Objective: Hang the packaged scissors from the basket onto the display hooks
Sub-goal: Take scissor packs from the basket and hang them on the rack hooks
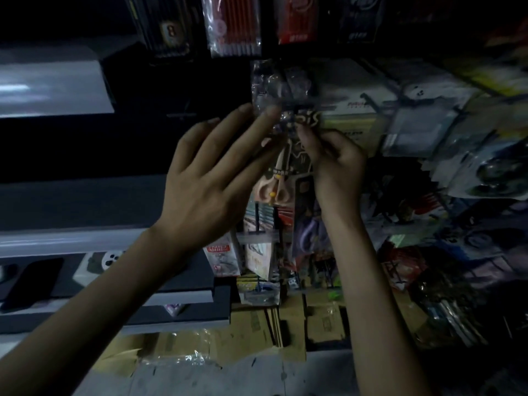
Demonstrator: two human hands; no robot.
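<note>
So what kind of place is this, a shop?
Probably a stationery shop. Hanging pencil packs fill the top, the right hand pinches packaged scissors at the display, and flattened cardboard boxes lie on the floor below.

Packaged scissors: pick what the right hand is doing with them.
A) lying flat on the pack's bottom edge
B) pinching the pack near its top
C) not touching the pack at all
B: the right hand curls its fingers onto the packaged scissors near the top of the pack.
</note>
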